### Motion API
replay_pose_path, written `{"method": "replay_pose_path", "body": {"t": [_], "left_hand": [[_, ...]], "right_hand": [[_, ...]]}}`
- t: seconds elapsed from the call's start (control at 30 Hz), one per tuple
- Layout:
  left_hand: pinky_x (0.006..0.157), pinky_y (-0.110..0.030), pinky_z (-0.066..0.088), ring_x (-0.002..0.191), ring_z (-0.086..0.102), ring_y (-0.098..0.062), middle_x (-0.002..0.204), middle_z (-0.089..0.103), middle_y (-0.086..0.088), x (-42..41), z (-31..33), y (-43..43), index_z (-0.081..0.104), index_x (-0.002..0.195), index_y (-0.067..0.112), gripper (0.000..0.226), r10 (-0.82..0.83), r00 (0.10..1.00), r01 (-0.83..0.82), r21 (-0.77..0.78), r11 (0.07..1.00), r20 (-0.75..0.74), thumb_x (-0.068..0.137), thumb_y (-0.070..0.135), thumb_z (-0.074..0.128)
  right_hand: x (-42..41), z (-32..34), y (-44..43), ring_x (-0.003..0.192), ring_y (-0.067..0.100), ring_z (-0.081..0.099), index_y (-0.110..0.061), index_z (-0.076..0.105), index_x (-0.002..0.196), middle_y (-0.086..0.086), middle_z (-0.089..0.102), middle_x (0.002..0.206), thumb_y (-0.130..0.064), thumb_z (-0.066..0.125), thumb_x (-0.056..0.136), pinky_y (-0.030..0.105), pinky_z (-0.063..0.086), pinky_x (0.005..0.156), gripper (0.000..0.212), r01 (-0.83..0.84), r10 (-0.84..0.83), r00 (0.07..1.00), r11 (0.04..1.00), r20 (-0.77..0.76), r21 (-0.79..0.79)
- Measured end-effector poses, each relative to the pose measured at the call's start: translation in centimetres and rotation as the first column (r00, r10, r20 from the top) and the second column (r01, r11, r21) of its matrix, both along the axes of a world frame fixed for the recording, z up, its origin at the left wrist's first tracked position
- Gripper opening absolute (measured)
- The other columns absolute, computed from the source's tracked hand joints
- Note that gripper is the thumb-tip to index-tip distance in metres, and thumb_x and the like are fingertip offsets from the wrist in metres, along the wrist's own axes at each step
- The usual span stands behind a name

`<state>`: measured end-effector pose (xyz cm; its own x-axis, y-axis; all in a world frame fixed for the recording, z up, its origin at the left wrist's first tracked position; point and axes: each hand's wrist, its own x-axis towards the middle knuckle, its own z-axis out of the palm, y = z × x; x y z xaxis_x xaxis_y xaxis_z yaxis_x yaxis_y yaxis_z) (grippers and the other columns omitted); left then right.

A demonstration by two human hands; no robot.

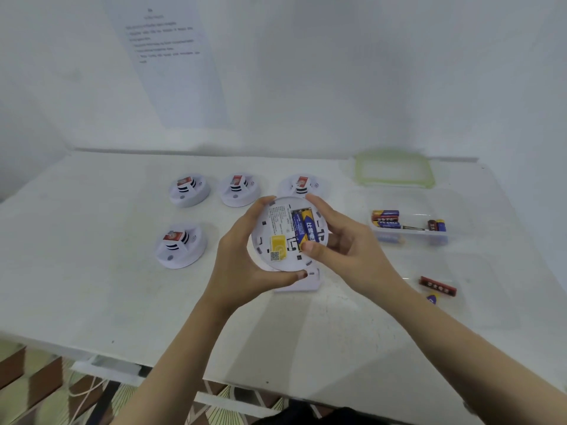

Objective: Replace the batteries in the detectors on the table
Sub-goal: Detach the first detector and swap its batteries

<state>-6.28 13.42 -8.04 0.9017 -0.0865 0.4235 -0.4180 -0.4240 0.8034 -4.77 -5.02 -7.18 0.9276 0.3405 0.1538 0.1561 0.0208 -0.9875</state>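
Note:
I hold a round white detector (277, 228) above the table, its back facing me. My left hand (245, 259) grips its left rim from below. My right hand (340, 240) grips its right side, and the thumb presses on the lower end of two blue and yellow batteries (303, 229) lying side by side in the open compartment. A white cover plate (306, 283) lies on the table right under the detector, mostly hidden. Several more white detectors, such as one at the near left (179, 245) and one at the back left (189, 190), stand on the table.
A clear plastic box (411, 233) at the right holds several batteries (386, 219). Nearer me, a second clear tray (478, 283) holds a red battery (437, 286) and a blue one. A green-rimmed lid (394, 168) lies at the back right. A printed sheet (171, 62) hangs on the wall.

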Motion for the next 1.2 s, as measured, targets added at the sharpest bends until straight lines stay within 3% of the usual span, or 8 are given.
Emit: {"method": "replay_pose_path", "body": {"t": [0.23, 0.43, 0.73, 0.83, 0.9, 0.97, 1.13, 1.2], "left_hand": [[0.096, -0.016, 0.045, 0.124, 0.051, -0.007, 0.134, 0.054, 0.008, 0.8, -0.9, 2.6, 0.041, 0.138, 0.016, 0.103, -0.032, 0.999, 0.032, 0.032, 0.999, -0.008, 0.049, 0.040, 0.088], [0.092, -0.018, 0.048, 0.118, 0.056, -0.010, 0.129, 0.058, 0.003, 1.4, -1.7, 4.0, 0.043, 0.137, 0.011, 0.104, -0.043, 0.999, 0.044, 0.059, 0.997, -0.010, 0.049, 0.033, 0.093], [0.086, -0.008, 0.044, 0.112, 0.056, 0.001, 0.122, 0.058, 0.013, 2.0, -2.8, 5.9, 0.045, 0.133, 0.013, 0.097, -0.044, 0.998, 0.047, 0.054, 0.997, -0.050, 0.049, 0.025, 0.092], [0.089, -0.007, 0.042, 0.114, 0.053, 0.003, 0.124, 0.056, 0.018, 2.0, -3.2, 7.0, 0.044, 0.134, 0.014, 0.100, -0.029, 0.997, 0.032, 0.033, 0.999, -0.077, 0.049, 0.037, 0.090], [0.089, -0.008, 0.043, 0.114, 0.053, 0.002, 0.122, 0.056, 0.022, 1.9, -3.5, 7.9, 0.044, 0.135, 0.015, 0.099, -0.025, 0.995, 0.027, 0.020, 0.999, -0.092, 0.048, 0.042, 0.086], [0.088, -0.008, 0.044, 0.113, 0.053, 0.003, 0.121, 0.055, 0.024, 1.9, -3.7, 8.6, 0.044, 0.134, 0.016, 0.098, -0.023, 0.994, 0.025, 0.013, 1.000, -0.106, 0.048, 0.042, 0.085], [0.091, -0.017, 0.048, 0.116, 0.054, -0.004, 0.122, 0.057, 0.019, 2.0, -4.4, 9.5, 0.045, 0.133, 0.018, 0.095, -0.035, 0.990, 0.035, -0.005, 0.999, -0.136, 0.049, 0.038, 0.086], [0.092, -0.018, 0.048, 0.116, 0.054, -0.004, 0.122, 0.056, 0.020, 2.0, -4.6, 9.7, 0.044, 0.134, 0.020, 0.097, -0.037, 0.988, 0.035, -0.014, 0.999, -0.153, 0.049, 0.038, 0.086]], "right_hand": [[-0.2, -0.5, 2.8, 0.092, 0.012, 0.069, -0.027, 0.048, 0.133, -0.004, 0.070, 0.107, 0.005, 0.065, 0.082, 0.027, 0.056, 0.074, 0.062, 0.069, -0.059, 0.994, 0.992, -0.092, 0.106], [-0.2, -1.3, 4.5, 0.093, 0.013, 0.069, -0.033, 0.053, 0.124, -0.005, 0.072, 0.101, 0.008, 0.064, 0.081, 0.026, 0.056, 0.073, 0.060, 0.135, -0.123, 0.987, 0.982, -0.102, 0.131], [1.1, -1.8, 5.0, 0.107, 0.001, 0.060, -0.028, 0.051, 0.129, -0.005, 0.063, 0.122, -0.012, 0.050, 0.096, 0.022, 0.050, 0.090, 0.037, 0.124, -0.132, 0.986, 0.989, -0.101, -0.078], [1.3, -3.3, 3.9, 0.116, 0.005, 0.052, -0.026, 0.055, 0.127, -0.007, 0.060, 0.126, -0.019, 0.049, 0.096, 0.029, 0.040, 0.104, 0.033, 0.172, -0.178, 0.984, 0.884, 0.028, -0.436], [1.2, -4.1, 3.3, 0.124, 0.008, 0.041, -0.026, 0.048, 0.135, -0.007, 0.050, 0.136, -0.031, 0.058, 0.090, 0.019, 0.029, 0.103, 0.047, 0.111, -0.002, 0.990, 0.636, 0.142, -0.764], [1.0, -4.7, 3.1, 0.124, 0.013, 0.035, -0.025, 0.044, 0.137, -0.005, 0.044, 0.136, -0.042, 0.063, 0.083, 0.019, 0.026, 0.099, 0.060, 0.086, 0.131, 0.979, 0.436, 0.158, -0.896], [1.1, -4.5, 3.5, 0.098, 0.012, 0.041, -0.020, 0.062, 0.111, -0.005, 0.050, 0.106, -0.053, 0.066, 0.074, 0.023, 0.036, 0.083, 0.050, 0.172, 0.106, 0.968, 0.377, 0.227, -0.910], [1.1, -4.5, 3.6, 0.094, 0.011, 0.045, -0.018, 0.064, 0.106, -0.004, 0.053, 0.101, -0.054, 0.066, 0.074, 0.023, 0.039, 0.079, 0.048, 0.193, 0.021, 0.975, 0.430, 0.223, -0.882]]}}
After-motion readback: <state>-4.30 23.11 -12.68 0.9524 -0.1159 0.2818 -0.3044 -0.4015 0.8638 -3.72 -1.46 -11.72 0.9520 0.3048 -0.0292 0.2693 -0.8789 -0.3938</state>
